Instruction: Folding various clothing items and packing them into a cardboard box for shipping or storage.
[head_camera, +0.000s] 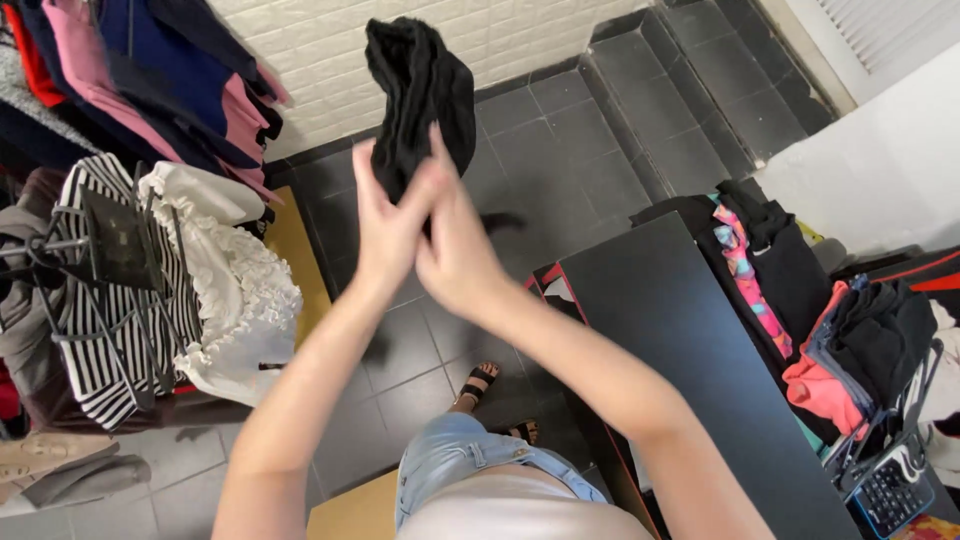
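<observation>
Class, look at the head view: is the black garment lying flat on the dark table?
No: both hands, left hand and right hand, hold the black garment up in the air, apart from the dark table.

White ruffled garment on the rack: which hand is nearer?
Left. The left hand is just right of the white ruffled garment; the right hand sits beyond it, farther right. Both grip a black cloth.

A tiled corner hemmed in by clothes.
You stand on dark grey floor tiles (560, 130) before a white brick-pattern wall (330, 50). A dark tabletop (700, 360) runs along your right; a rack of hanging clothes (130, 70) fills the left, and daylight falls from the upper right.
</observation>
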